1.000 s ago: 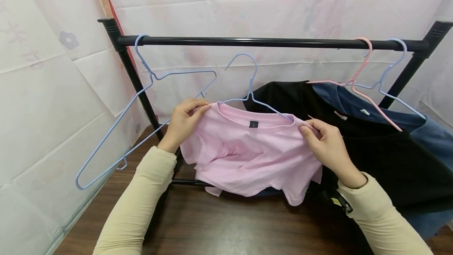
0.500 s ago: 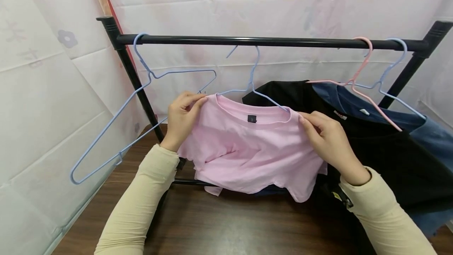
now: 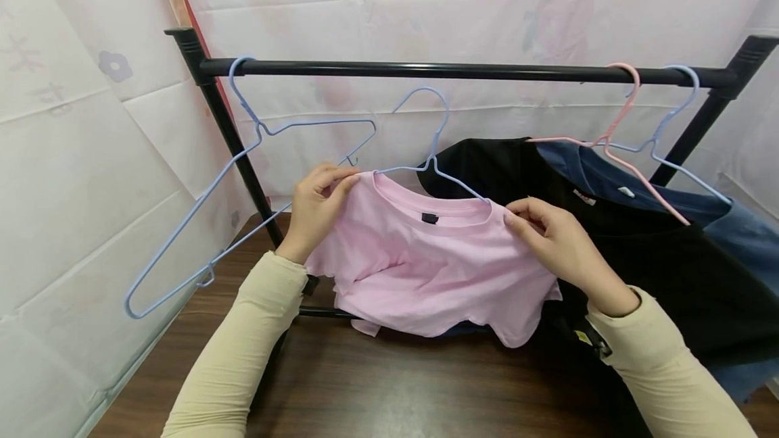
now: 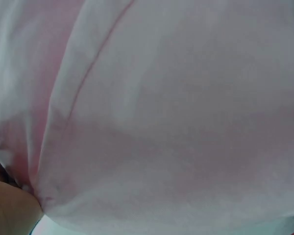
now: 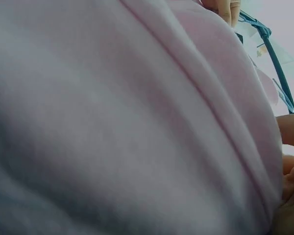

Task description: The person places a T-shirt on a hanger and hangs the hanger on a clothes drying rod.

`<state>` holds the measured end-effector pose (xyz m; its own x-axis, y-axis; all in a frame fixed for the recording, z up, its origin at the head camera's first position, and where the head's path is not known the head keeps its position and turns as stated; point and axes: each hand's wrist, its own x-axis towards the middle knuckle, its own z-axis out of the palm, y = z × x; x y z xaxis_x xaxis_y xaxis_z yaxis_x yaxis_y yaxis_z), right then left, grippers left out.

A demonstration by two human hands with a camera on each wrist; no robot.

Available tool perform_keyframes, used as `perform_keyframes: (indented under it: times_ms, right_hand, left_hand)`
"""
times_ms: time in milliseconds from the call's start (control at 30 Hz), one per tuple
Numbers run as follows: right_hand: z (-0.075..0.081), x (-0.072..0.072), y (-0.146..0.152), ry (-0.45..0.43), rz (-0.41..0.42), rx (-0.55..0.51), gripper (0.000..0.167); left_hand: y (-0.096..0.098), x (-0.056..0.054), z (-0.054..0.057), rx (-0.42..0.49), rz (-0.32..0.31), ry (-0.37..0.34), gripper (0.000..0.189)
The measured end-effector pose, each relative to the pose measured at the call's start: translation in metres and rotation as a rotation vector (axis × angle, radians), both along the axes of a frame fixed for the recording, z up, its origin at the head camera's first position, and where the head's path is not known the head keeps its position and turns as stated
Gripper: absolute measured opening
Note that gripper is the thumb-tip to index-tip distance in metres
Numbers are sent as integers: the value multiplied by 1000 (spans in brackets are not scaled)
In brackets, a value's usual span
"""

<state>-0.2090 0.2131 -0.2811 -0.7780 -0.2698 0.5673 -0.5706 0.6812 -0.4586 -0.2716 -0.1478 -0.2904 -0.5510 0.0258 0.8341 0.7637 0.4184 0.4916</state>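
A pink T-shirt (image 3: 438,276) with a black neck label is on a light-blue wire hanger (image 3: 433,154), whose hook curves up from the collar, below the rail and apart from it. My left hand (image 3: 313,211) pinches the shirt's left shoulder between thumb and fingers. On the other side, my right hand (image 3: 556,242) pinches the right shoulder beside the collar. Cloth hides the hanger's arm ends. Pink cloth (image 4: 176,122) fills most of the left wrist view, with a fingertip at its lower left corner. In the right wrist view, fingers (image 5: 290,131) grip the cloth edge.
A black clothes rail (image 3: 365,69) spans the back. At its left end hangs a bare light-blue hanger (image 3: 201,201). At right, a pink hanger (image 3: 623,110) carries a black shirt (image 3: 663,289), before a blue shirt (image 3: 748,242) on a blue hanger. Below lies a brown wooden surface (image 3: 395,391).
The shirt and hanger rose until the hook's top was hidden behind the rail, then sank again. The hook now shows below the rail. My right hand has shifted slightly left, towards the collar.
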Motion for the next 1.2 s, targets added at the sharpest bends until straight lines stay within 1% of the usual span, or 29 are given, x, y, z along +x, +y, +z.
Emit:
perform_keyframes:
  times_ms: [100,200,333,433,533,633,767,933,1100,1200]
  right_hand:
    - [-2,4,2,-1,0,-26,7]
    - [-3,9,4,26,29,-50,3]
    - [-3,16,4,61,66,-85,6]
    - [-1,19,4,105,79,-120,7]
    - [2,23,5,157,82,-133,9]
    - [5,26,6,200,65,-114,12]
    - [12,31,8,224,45,-100,15]
    - [21,38,11,227,26,-121,9]
    - [28,42,15,219,-46,-149,6]
    - [31,44,18,223,-82,-160,5]
  left_hand:
    - [-2,-1,-3,-2,-6,-9,13]
    - [-3,-1,-6,-1,-30,-25,12]
    - [-2,0,-8,23,-66,-34,11]
    - [1,1,-6,42,-80,-18,12]
    - [4,1,-4,50,-85,-5,12]
    - [7,-1,-1,52,-80,3,13]
    - [14,-5,3,54,-63,12,14]
    - [26,-11,9,56,-30,8,16]
    - [41,-16,18,52,-11,3,18]
    - [49,-19,24,59,-17,-3,19]
